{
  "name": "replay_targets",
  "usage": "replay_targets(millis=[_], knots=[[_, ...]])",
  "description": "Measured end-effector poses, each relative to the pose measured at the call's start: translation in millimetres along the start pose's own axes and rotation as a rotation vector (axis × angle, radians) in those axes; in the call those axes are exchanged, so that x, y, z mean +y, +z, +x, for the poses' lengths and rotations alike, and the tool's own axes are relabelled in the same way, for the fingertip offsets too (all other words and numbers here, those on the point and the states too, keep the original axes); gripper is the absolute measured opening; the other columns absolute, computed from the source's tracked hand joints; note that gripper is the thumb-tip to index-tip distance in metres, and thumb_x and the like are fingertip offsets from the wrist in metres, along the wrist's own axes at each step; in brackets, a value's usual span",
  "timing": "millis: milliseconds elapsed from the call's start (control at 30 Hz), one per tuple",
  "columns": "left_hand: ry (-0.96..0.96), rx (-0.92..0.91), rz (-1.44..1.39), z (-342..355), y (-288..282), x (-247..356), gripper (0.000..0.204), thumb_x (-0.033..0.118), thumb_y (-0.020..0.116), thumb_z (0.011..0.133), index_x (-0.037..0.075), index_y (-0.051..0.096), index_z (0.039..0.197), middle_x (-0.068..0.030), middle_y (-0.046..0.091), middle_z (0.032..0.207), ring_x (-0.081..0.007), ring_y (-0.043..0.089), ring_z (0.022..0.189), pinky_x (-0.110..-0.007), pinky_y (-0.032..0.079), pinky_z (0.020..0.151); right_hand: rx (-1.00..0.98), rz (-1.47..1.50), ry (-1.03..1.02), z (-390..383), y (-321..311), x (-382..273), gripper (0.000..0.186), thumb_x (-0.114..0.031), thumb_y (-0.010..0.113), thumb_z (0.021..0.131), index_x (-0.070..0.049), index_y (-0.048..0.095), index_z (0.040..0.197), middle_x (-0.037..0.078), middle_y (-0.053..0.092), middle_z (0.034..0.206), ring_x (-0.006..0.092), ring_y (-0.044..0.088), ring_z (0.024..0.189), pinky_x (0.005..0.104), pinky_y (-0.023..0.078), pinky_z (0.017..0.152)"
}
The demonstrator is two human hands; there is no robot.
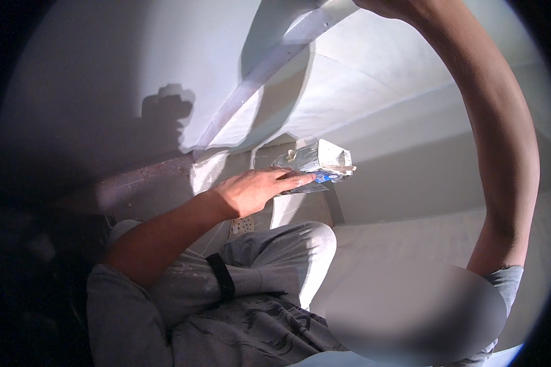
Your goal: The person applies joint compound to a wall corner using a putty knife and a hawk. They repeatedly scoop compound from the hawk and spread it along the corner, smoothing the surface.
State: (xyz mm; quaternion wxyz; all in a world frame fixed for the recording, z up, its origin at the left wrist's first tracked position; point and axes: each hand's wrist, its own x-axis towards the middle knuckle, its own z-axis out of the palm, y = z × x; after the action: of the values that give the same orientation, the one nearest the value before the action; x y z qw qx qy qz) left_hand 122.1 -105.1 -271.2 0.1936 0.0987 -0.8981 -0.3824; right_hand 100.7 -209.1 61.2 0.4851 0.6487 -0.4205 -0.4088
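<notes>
My left hand [257, 191] reaches across the middle of the view, its fingers on the lower side of a crumpled silver packet [309, 156] with a blue label; my thumb is hidden. The packet's open end has whitish smears, and a thin light stick lies at its right end. My right arm is raised along the right side, and my right hand [379, 7] is mostly cut off at the top edge, so what it touches is hidden.
A white wall [79, 73] carries shadows. A pale strip [239, 92] runs diagonally beside a sloping white panel [343, 73]. My bent legs [269, 251] sit below, near a perforated beige piece [243, 227]. A blurred patch covers the lower right.
</notes>
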Motion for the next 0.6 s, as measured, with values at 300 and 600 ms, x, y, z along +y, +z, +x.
replay_targets(millis=[300,600], knots=[[-0.099,0.330,-0.432,-9.1,-9.5,6.7,0.057,-0.005,0.043,0.102,0.018,0.043,0.154,-0.0178,0.060,0.140,-0.0325,0.062,0.126,-0.041,0.053,0.109,-0.077,0.188,0.061,-87.9,-21.6,-2.4,0.018,-0.016,0.059,0.101,-0.005,0.073,0.107,0.012,0.073,0.089,0.0224,0.067,0.074,0.0339,0.056,0.067],[-0.201,0.611,-1.769,-4.9,-24.5,19.6,0.020,0.022,0.064,0.102,0.017,0.064,0.122,-0.0009,0.068,0.119,-0.0162,0.066,0.105,-0.040,0.051,0.077,0.941,1.602,1.031,-225.6,127.1,-114.1,0.019,-0.006,0.070,0.095,0.005,0.071,0.111,0.012,0.074,0.099,0.0178,0.070,0.092,0.0314,0.057,0.084]])
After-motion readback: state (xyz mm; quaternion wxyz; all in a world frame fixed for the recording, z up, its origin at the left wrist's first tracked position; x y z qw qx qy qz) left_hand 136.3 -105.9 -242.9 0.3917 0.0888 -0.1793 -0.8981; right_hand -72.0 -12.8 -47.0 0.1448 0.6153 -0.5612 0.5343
